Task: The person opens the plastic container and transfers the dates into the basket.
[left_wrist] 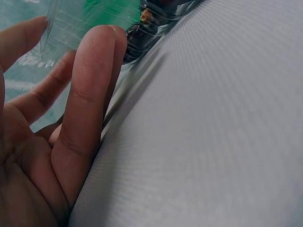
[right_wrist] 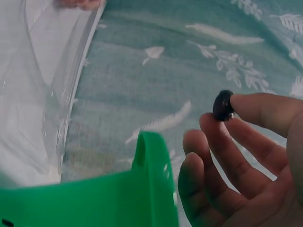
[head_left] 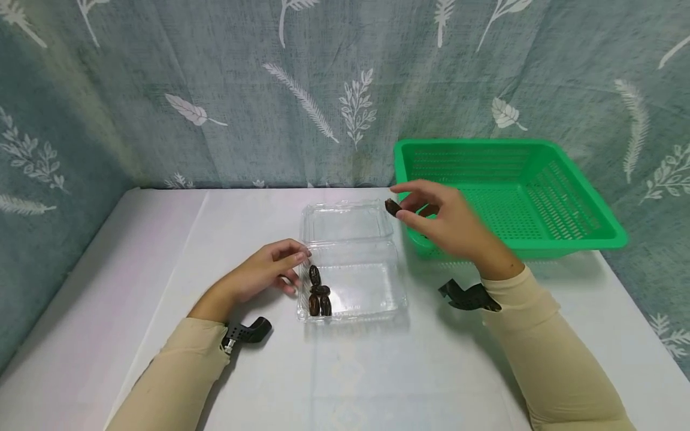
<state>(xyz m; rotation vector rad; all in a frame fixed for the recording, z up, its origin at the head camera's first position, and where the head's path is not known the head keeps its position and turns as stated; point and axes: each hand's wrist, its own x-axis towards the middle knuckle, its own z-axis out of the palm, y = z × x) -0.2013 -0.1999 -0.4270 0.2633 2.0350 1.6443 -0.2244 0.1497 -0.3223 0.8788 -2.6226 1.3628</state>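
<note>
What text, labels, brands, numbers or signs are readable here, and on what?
None: no readable text in any view.
Clear container: no legible marking; any faint moulding is too small to tell.
Green basket: slots and holes, no lettering seen.
Patterned cloth: leaf and sprig prints only, no words.
Black wrist mounts: nothing legible at this size.
</note>
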